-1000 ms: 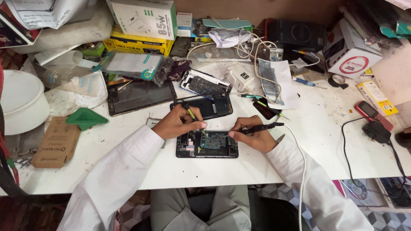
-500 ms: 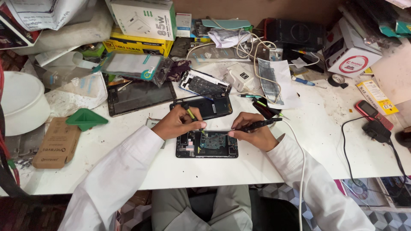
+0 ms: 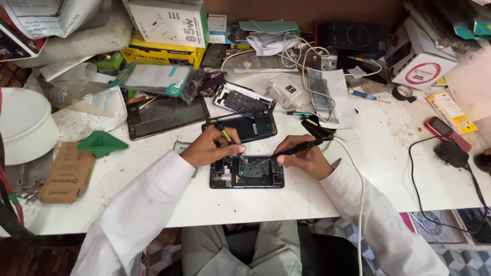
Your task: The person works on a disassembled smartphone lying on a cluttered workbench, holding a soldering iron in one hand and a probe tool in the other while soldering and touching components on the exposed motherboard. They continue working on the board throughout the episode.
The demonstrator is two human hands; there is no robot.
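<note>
Barely anything shifts: both hands stay over the opened phone (image 3: 247,172) at tabletop (image 3: 388,168) centre; left hand (image 3: 210,146), at ten o'clock, fingers pinching tweezers (image 3: 225,135), right hand (image 3: 302,158), at two o'clock, gripping black soldering iron (image 3: 299,147)

White worktable (image 3: 388,168), scuffed and cluttered; brown wall (image 3: 307,10) behind; checkered floor tiles (image 3: 460,258) below.

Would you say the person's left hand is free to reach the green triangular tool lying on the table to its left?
Probably yes for the path: the green triangular tool lies in the open with bare white table between. But the left hand holds a yellow-handled tool over the opened phone, so it is occupied.
</note>
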